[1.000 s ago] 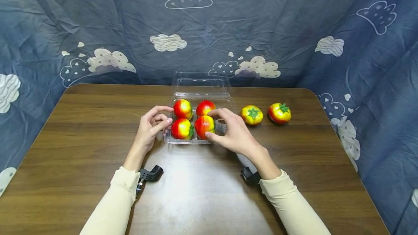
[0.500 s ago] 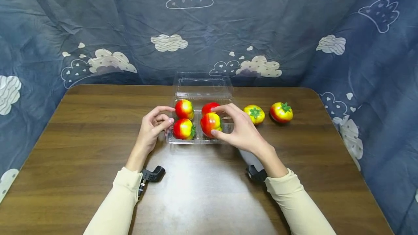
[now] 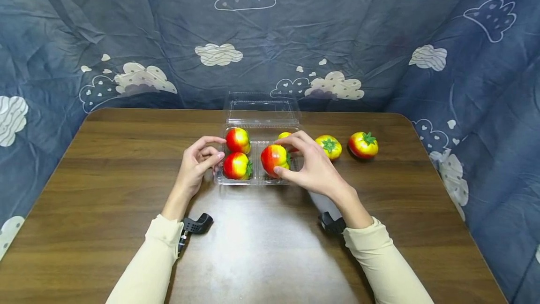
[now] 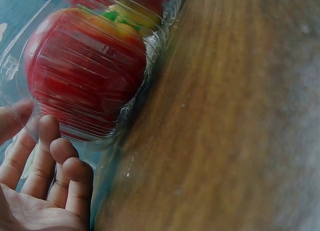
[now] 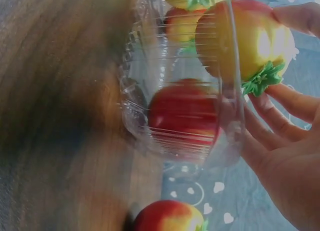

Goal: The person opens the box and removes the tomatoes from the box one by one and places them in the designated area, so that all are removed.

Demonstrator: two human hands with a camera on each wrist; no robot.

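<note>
A clear plastic container stands open, its lid raised at the back. Two red-and-yellow tomatoes with green leafy tops fill its left side, the rear one and the front one. My left hand holds the container's left rim by thumb and index finger; the other fingers curl beside the wall. My right hand grips a tomato between thumb and fingers above the front right part, partly over the rim in the right wrist view. Behind it another tomato lies inside, mostly hidden by the hand from above.
Two more tomatoes lie on the wooden table right of the container: a nearer one, partly behind my right hand, and a farther one. A blue cloud-patterned cloth hangs behind the table.
My right hand has shifted a little right with its tomato. The rear right tomato has moved right and turned, showing yellow beside the hand. My left hand keeps its place at the rim.
</note>
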